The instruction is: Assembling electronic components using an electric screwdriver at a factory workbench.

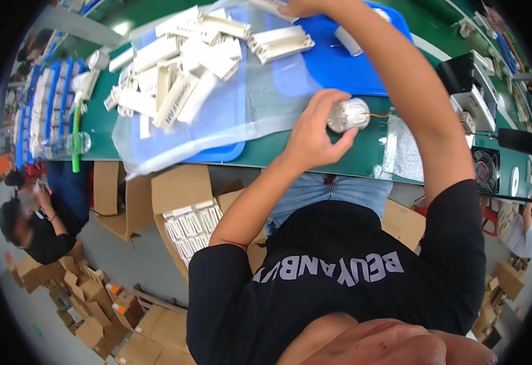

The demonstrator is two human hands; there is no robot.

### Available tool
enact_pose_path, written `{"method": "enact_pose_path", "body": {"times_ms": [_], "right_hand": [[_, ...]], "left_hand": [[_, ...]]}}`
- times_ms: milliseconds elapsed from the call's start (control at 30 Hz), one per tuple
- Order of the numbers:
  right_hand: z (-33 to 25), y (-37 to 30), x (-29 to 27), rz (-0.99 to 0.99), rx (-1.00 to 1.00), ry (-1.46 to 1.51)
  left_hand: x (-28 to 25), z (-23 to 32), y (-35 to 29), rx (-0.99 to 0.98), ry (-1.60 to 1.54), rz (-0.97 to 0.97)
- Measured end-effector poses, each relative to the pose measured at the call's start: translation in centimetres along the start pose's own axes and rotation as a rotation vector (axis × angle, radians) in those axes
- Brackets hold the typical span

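Note:
Above the green table's near edge, my left hand (317, 131) is wrapped round a white cylindrical motor-like part (350, 114) with thin red and yellow wires trailing right. My right arm stretches far across the table. At the picture's top edge, my right hand (304, 7) has its fingers on the end of a white plastic casing (275, 8); the top of that hand is cut off. A heap of long white plastic casings (184, 67) lies on a clear plastic sheet (217, 137) at the left. Nearer the right arm is a pair of casings (280, 44).
Blue trays (393, 21) lie on the green table (363, 149). A second white cylindrical part (348, 41) rests on the right tray. Silvery bubble wrap (403, 149) and a black fan (486, 170) are at right. Cardboard boxes (181, 185) stand below; another person (41, 225) sits at left.

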State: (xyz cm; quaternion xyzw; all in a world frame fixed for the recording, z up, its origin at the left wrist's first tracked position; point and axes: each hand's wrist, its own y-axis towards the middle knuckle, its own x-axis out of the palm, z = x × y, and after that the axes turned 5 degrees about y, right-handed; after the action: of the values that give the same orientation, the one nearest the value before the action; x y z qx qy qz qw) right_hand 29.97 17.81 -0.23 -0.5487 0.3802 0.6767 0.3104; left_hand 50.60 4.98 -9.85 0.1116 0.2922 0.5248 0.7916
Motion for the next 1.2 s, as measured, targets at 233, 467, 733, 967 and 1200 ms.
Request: {"method": "enact_pose_path", "body": {"times_ms": [233,467,733,967,1200], "right_hand": [[-3.0,-0.1,5.6,0.070,0.079,0.100],[-0.5,-3.7,2.5,0.249,0.027,0.404],[-1.8,-22.9,-5.9,0.610,0.295,1.596],[-5.2,-37.3,0.7,1.120,0.307,1.935],[-5.6,-38.3,-0.1,1.114,-0.119,2.141]], "left_hand": [[0.1,0.1,-1.5,0.021,0.047,-0.013],[0.8,0.5,-1.2,0.013,0.083,-0.056],[1.2,1.6,-1.0,-0.255,-0.315,0.017],[4.2,4.1,0.6,-0.136,-0.103,-0.087],[6.6,7.2,0.2,-0.048,0.034,-0.218]]}}
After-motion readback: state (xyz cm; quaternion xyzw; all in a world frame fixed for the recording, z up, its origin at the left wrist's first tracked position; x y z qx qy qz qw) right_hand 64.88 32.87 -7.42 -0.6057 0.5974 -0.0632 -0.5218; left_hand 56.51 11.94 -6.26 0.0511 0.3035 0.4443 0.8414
